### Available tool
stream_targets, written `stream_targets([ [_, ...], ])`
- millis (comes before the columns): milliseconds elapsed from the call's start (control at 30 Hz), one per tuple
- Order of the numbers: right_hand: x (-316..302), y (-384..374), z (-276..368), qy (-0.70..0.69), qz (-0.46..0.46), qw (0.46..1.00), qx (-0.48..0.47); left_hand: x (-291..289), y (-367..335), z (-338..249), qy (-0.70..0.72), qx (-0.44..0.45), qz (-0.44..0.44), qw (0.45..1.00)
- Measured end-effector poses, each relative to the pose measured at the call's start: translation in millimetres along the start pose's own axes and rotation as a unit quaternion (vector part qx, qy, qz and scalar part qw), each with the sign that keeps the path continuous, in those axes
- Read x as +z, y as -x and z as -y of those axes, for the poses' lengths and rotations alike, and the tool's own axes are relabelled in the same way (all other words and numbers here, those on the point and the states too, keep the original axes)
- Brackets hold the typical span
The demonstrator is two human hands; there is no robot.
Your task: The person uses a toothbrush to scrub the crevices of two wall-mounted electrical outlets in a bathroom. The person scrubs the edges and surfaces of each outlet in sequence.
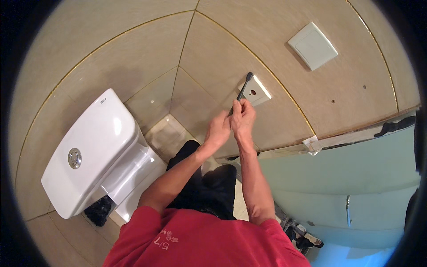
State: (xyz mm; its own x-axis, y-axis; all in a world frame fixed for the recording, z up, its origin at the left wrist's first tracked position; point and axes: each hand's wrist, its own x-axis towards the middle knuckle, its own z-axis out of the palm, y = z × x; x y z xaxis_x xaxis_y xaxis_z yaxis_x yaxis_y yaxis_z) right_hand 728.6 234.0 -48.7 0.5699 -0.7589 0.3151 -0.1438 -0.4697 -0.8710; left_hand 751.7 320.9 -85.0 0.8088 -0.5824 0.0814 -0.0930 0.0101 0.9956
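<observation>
Red shirt (204,242) nearest, I have left hand (218,129) and right hand (243,117) gripping dark tool (242,90) jutting beyond them, likely light, stiff, best held low.

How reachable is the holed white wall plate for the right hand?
Probably yes: nothing visible blocks the right side of the white wall plate, just beyond the right hand. That hand is holding the dark slim tool, though, so it isn't free.

White toilet (95,153) on pale floor (167,138)
</observation>
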Motion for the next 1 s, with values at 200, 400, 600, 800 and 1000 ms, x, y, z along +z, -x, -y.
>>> stream_targets([
  [200, 8, 22, -33, 0.061, -0.005, 0.998, 0.018, 5, 13, 24, 0.024, -0.046, 0.005, 0.999],
  [400, 6, 1, -2, -0.011, -0.025, 1.000, 0.003, -7, -1, 5, 0.058, 0.035, -0.005, 0.998],
  [600, 6, 17, -40, 0.122, -0.007, 0.992, -0.007, 4, 13, 25, 0.057, -0.047, 0.017, 0.997],
  [800, 13, 12, -23, 0.004, -0.025, 1.000, -0.007, -3, 5, 26, 0.079, -0.036, 0.019, 0.996],
  [1000, 10, 13, -46, 0.072, -0.018, 0.997, -0.021, -1, 6, 21, 0.074, -0.073, 0.044, 0.994],
])
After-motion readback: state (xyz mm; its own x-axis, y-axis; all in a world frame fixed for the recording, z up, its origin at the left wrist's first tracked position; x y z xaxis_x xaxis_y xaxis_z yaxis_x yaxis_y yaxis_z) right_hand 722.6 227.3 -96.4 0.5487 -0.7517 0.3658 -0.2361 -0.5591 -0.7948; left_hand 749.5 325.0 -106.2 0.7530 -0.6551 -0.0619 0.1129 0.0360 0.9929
